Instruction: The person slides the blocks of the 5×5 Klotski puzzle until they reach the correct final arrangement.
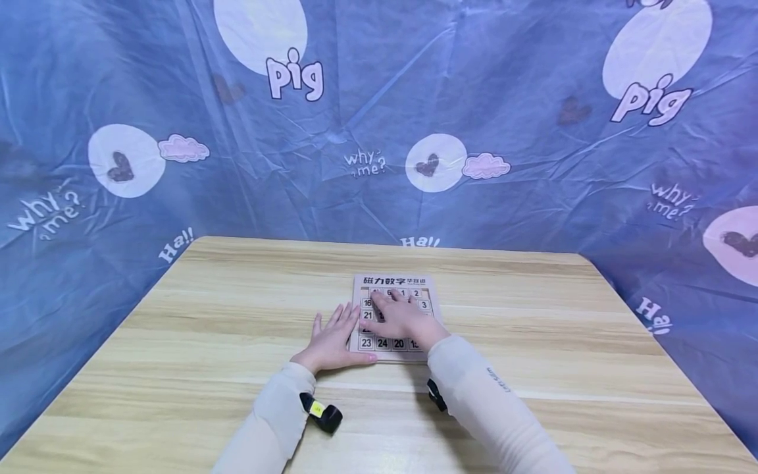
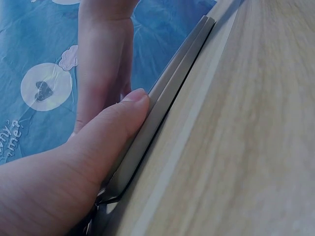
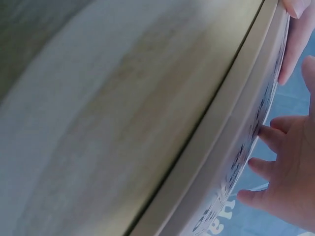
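Note:
A pale number sliding puzzle (image 1: 393, 355) lies flat on the table, with Chinese lettering along its far border and rows of numbered square tiles. At its near left corner is my left hand (image 1: 333, 345), fingers extended beside the left edge. The left thumb (image 2: 120, 115) lies along the puzzle's near rim. My right hand (image 1: 398, 319) reaches over the middle of the board, its spread fingertips on the upper tiles, covering several of them. From the right wrist view, the right fingers (image 3: 263, 167) meet the tile face (image 3: 236, 162) from above.
The puzzle stands on a light wood-grain table (image 1: 207, 316). A blue printed cloth (image 1: 367, 118) hangs behind the table and along both sides. Black straps with small devices (image 1: 322, 413) sit on the sleeved wrists.

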Tool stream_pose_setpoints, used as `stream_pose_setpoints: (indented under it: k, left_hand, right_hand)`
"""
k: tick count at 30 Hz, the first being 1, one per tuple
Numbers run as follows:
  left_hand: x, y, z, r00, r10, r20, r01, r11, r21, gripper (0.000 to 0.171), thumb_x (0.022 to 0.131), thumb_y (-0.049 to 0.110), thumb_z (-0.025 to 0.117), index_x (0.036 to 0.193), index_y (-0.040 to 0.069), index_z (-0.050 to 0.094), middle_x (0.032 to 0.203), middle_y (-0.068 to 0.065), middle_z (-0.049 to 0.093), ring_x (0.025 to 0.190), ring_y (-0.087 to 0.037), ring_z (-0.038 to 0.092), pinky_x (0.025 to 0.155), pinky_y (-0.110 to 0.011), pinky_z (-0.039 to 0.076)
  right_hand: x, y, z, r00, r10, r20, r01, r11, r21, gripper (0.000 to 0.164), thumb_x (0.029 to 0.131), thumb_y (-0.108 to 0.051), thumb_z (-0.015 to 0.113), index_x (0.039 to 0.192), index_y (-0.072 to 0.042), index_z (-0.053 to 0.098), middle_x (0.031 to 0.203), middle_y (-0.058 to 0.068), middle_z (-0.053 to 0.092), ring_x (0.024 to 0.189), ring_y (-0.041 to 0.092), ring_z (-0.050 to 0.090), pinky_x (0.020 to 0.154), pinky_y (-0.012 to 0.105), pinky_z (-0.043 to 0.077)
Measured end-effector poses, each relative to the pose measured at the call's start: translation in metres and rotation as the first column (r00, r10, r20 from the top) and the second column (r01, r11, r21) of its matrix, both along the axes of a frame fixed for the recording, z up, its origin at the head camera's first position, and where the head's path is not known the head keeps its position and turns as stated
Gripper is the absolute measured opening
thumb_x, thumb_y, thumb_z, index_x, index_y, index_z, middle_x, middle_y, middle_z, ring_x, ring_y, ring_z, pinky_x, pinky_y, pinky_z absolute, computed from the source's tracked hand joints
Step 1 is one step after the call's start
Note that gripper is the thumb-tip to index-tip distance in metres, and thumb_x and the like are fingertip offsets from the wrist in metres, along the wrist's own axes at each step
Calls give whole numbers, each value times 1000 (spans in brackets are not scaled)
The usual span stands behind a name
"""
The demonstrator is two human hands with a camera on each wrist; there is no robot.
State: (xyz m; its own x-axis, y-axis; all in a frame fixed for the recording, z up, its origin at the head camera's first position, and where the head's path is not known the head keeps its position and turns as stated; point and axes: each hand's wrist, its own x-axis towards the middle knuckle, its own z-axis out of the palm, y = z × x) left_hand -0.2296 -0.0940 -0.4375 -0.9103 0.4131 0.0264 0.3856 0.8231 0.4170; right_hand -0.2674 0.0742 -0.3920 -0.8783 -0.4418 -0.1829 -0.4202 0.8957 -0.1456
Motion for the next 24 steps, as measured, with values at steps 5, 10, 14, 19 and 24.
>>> stream_pose_setpoints:
  k: [5,10,14,19,24]
  left_hand:
    - [0,0,0,1000,3,-1,-3,1000,0,107,60,76,46,139,11,14,142,-10,10,128,-25,3,95,-54,-9]
    - [1,0,0,1000,4,2,-4,1000,5,107,60,75,47,139,10,15,142,-10,10,128,-25,3,95,-54,-9]
    - [1,0,-1,1000,3,5,-4,1000,2,108,60,77,46,139,10,14,142,-10,10,128,-25,3,95,-54,-9]
    - [1,-1,1,1000,-4,-12,4,1000,10,108,60,74,50,138,8,16,141,-12,12,128,-27,5,94,-55,-7]
    - [1,-1,1,999,-14,-33,14,1000,-7,104,63,69,53,138,7,17,141,-14,13,128,-28,6,94,-56,-6]
  right_hand:
    - [0,4,-2,1000,-7,3,7,1000,-15,79,80,-66,28,139,-14,17,141,1,19,126,32,10,97,54,5]
    - [3,8,-2,1000,-2,-3,2,1000,-16,79,80,-66,28,139,-15,17,141,2,18,127,32,9,97,54,6]
    - [10,11,-3,999,40,-14,-40,999,-3,78,81,-66,26,139,-15,16,141,4,16,126,32,9,96,55,9]
    - [26,13,-2,992,121,-33,-122,992,-22,77,81,-65,26,139,-14,18,141,3,18,126,31,11,95,56,10]
    - [45,13,-1,971,232,-59,-233,972,-16,78,81,-65,22,139,-13,18,140,3,20,126,30,13,95,55,12]
